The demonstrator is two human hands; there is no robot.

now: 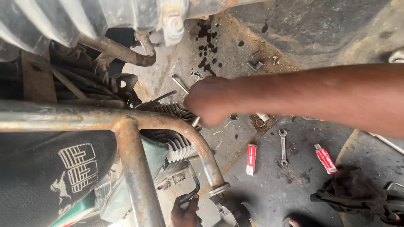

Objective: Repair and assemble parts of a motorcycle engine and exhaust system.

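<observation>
The right hand (209, 101) is fisted on a half-hidden metal tool (182, 85) above the engine fins (176, 143); the left hand (185, 210), cut off below, grips a black lever (191, 191).

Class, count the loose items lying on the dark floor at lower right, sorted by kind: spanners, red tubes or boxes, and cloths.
Spanner: 1
Red box: 1
Red tube: 1
Dark cloth: 1
Total: 4

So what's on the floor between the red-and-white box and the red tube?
In the head view, a small steel double-ended spanner lies on the dark floor between the red-and-white box and red tube.
</observation>
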